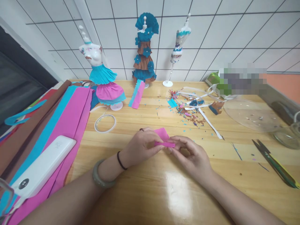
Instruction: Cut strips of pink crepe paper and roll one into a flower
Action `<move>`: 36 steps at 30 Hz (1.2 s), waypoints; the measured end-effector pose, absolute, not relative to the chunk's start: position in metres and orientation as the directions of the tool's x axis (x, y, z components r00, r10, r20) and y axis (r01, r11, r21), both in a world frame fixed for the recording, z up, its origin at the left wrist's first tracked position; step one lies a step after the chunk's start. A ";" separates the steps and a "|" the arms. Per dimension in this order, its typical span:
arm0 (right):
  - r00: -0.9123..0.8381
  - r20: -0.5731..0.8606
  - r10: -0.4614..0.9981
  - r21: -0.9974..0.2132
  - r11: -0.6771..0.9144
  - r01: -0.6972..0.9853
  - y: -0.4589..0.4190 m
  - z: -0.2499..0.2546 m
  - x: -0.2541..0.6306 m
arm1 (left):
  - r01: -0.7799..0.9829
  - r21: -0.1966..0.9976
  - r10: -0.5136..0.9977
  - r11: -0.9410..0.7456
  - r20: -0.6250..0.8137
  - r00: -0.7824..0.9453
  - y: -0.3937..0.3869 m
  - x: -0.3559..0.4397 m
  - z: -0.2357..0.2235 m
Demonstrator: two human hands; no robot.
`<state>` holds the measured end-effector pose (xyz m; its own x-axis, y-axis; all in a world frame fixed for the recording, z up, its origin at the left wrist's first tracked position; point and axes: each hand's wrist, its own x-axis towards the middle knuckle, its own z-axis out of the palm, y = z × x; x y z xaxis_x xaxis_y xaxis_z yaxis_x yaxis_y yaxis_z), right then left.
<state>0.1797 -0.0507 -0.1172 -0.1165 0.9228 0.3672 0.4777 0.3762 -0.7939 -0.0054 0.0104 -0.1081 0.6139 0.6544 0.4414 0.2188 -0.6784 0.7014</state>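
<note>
A pink piece of crepe paper [162,134] is held between both hands over the middle of the wooden table. Its near edge is folded into a narrow strip. My left hand [148,142], with a bracelet and a black band at the wrist, pinches the left end between thumb and fingers. At the right end, the thumb and fingertips of my right hand [191,152] close on the same paper. Beyond the hands lies a blue and pink crepe paper strip [137,94]. A roll of double-sided tape [105,123] rests to the left.
Three small mannequins stand at the back: one in a blue and pink skirt [103,75], one in a blue and brown dress [143,57], one mostly bare [177,50]. Crepe sheets [77,109] and a white power bank [47,165] lie left, paper scraps [194,115] and scissors [274,164] right.
</note>
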 end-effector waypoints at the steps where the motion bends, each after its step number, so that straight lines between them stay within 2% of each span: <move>1: -0.122 0.368 0.922 -0.794 0.380 0.475 -0.050 -0.117 0.179 | 0.218 0.696 0.650 -0.684 0.446 0.615 0.010 -0.005 -0.108; 9: -0.236 0.425 0.874 -0.775 0.486 0.404 -0.046 -0.112 0.179 | 0.248 0.634 0.617 -0.733 0.465 0.635 0.008 -0.005 -0.108; 24: -0.175 0.431 0.885 -0.782 0.463 0.418 -0.046 -0.111 0.179 | 0.194 0.705 0.646 -0.682 0.456 0.613 0.010 -0.006 -0.105; 28: -0.147 0.411 0.900 -0.807 0.434 0.401 -0.047 -0.111 0.179 | 0.199 0.787 0.710 -0.584 0.377 0.595 0.010 -0.007 -0.105; 32: -0.127 0.281 0.951 -0.890 0.308 0.336 -0.047 -0.111 0.180 | 0.190 0.886 0.792 -0.424 0.260 0.553 0.009 -0.007 -0.104; 36: -0.204 0.220 0.954 -0.909 0.277 0.313 -0.046 -0.110 0.181 | 0.104 0.938 0.805 -0.330 0.222 0.550 0.008 -0.006 -0.103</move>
